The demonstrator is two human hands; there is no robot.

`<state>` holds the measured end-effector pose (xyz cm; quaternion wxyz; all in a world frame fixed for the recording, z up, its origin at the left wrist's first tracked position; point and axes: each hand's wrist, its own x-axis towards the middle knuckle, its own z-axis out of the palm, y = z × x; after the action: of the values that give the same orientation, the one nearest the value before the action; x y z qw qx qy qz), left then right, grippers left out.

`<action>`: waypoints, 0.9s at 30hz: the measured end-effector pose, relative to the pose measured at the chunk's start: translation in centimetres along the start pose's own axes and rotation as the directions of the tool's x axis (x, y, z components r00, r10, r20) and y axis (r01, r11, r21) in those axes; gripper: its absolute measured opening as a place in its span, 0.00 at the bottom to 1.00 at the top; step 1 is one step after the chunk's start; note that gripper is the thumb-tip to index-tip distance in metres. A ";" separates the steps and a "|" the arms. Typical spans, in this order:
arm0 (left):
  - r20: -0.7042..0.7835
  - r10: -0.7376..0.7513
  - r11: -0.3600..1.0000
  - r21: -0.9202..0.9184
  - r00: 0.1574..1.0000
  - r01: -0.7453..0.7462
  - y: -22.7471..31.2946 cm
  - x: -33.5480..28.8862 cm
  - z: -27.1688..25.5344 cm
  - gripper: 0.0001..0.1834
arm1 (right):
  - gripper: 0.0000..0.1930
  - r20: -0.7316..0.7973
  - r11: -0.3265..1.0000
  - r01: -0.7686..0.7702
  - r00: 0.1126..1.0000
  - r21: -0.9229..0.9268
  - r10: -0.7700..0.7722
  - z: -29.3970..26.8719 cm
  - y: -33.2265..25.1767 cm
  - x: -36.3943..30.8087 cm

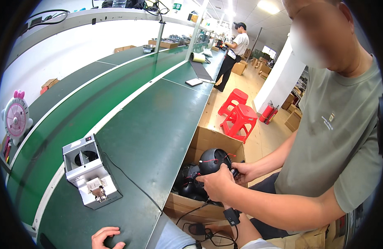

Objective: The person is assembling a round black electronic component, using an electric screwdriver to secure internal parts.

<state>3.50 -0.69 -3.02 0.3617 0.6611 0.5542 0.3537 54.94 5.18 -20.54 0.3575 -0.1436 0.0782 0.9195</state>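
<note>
My left hand [107,238] rests at the near edge of the green worktop [137,103], thumb and fingers apart, holding nothing. Beyond it stands a silver metal box-shaped device [92,172] with a round dark opening, a switch and a clamp-like fitting; its black cable crosses the worktop. What appears to be my right forearm reaches from the lower edge, a small black box [232,216] with cables at its wrist. A co-worker's forearm hides the fingers of my right hand. The co-worker's hands [218,182] hold a round black shell [212,161] with red wires above a cardboard box [202,141].
More black parts [186,182] fill the cardboard box. The co-worker stands close on my right. Red stools [241,120] and a fire extinguisher [268,113] are behind the box. A pink fan [16,118] sits at far left. Another person [240,43] works further along the bench.
</note>
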 end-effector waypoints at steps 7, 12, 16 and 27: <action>-0.016 0.044 0.999 0.003 0.999 -0.044 0.1 0.1 0.4 0.18 | 0.35 -0.029 0.942 0.334 0.942 -0.015 -0.334 7.6 -6.4 7.7; -0.040 0.033 0.999 0.007 0.999 -0.033 0.3 -0.6 0.0 0.18 | 0.40 -0.220 0.640 0.297 0.955 0.709 -0.199 10.8 -4.2 9.2; -0.027 -0.025 1.000 -0.010 0.999 0.025 -0.3 0.0 0.3 0.17 | 0.41 -0.266 0.092 0.283 0.950 0.955 -0.161 24.7 5.3 7.4; -0.011 0.022 0.999 0.034 1.000 -0.022 0.6 0.0 0.0 0.17 | 0.24 -0.021 0.447 0.662 0.546 -0.601 -0.838 14.2 1.0 11.0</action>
<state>3.82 -0.79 -2.52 0.3431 0.6711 0.5550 0.3519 43.56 14.92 -10.58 0.6596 -0.4001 -0.1939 0.6060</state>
